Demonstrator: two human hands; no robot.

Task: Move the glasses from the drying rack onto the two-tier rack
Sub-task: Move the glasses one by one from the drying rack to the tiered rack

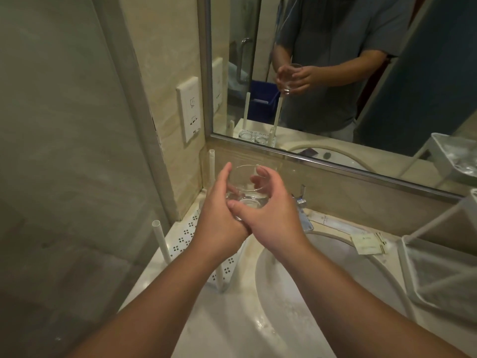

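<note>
Clear, smooth glass [246, 192] sat upright between curled fingers [260, 174], the left hand [219, 215] cupping its side and the right hand [271, 218] wrapped round its thick base. It was held above the white perforated drying rack [184, 237] on the marble desk [206, 319]. Well off to the right stood the white mesh two-tier rack [438, 275], nearer the right hand.

Drying rack [189, 235] left of sink [281, 293]; two-tier rack [438, 267] right; mirror [335, 73] behind.
</note>
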